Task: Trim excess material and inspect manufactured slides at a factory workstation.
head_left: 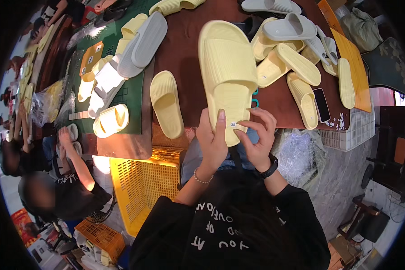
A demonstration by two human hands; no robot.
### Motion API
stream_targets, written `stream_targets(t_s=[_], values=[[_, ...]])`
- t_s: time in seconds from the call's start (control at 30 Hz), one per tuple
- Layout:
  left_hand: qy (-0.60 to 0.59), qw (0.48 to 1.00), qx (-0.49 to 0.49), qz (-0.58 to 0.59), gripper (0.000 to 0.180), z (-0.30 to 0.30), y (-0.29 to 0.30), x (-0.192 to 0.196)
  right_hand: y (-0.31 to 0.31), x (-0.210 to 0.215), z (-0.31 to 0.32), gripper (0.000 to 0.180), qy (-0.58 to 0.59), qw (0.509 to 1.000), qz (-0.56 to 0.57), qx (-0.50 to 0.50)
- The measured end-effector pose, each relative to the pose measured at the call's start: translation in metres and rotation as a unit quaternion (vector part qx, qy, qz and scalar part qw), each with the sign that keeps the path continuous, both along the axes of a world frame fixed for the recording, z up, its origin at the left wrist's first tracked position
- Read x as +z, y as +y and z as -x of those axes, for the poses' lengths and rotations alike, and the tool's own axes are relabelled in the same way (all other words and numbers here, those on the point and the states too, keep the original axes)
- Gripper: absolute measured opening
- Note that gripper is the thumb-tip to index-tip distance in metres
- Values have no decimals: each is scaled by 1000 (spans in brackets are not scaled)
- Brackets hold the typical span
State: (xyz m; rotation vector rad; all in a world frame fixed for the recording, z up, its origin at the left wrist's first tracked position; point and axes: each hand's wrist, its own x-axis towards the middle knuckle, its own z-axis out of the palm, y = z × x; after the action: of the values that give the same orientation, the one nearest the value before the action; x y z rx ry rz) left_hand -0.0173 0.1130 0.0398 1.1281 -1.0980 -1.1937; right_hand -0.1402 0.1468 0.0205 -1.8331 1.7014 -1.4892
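I hold a pale yellow slide sandal (227, 67) upright by its heel, above the brown table (184, 40). My left hand (213, 141) grips the heel from the left, thumb on the footbed. My right hand (256, 137) holds the heel's right edge, its fingertips at a small white sticker (233, 124) on the footbed. A bead bracelet is on my left wrist and a black watch on my right wrist.
Another yellow sandal (166, 103) lies left of the held one. Yellow and grey sandals (292, 49) are piled at the right, with a dark phone (321, 104) near the edge. A yellow crate (141, 184) stands below the table. A seated person (63, 180) works at left.
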Motion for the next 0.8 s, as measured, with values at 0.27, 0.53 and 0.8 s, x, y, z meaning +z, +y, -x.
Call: stream_targets(t_s=[0.27,0.53,0.8], values=[[10,996,23,82,51,12,25,-7,-1,3,-21,33,-76,995,48,-53],[32,993,-7,109,59,21,36,-3,-9,13,-26,28,-146,984,69,-76],[43,994,0,103,59,19,36,-8,-12,17,-13,24,-174,984,31,-33]])
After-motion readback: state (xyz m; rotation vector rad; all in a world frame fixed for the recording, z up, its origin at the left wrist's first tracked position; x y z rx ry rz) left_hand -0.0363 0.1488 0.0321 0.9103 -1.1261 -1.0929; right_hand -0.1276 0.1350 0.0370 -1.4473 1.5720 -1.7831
